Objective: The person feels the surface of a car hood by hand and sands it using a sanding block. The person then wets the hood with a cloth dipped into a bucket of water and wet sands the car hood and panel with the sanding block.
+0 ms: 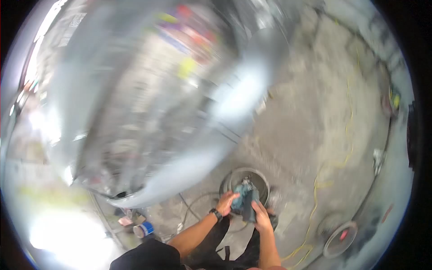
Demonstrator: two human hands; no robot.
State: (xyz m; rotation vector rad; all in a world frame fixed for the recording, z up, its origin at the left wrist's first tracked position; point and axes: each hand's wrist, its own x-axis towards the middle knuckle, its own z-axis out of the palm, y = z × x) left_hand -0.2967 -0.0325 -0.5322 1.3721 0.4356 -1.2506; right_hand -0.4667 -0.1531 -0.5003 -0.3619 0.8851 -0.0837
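Over a round bucket (267,176) on the floor, my left hand (226,203) is closed on a bluish-green cloth (240,198). A watch is on that wrist. To its right, my right hand (261,217) grips a dark grey block (249,208), which is held upright beside the cloth and partly overlaps it. The inside of the bucket is partly hidden by the hands and what they hold.
A large, shiny grey curved panel (180,173), blurred, fills the upper left. A blue and white can (143,229) stands at lower left. A yellow cord (314,198) runs along the floor at right, near a round container (340,240) with something red inside.
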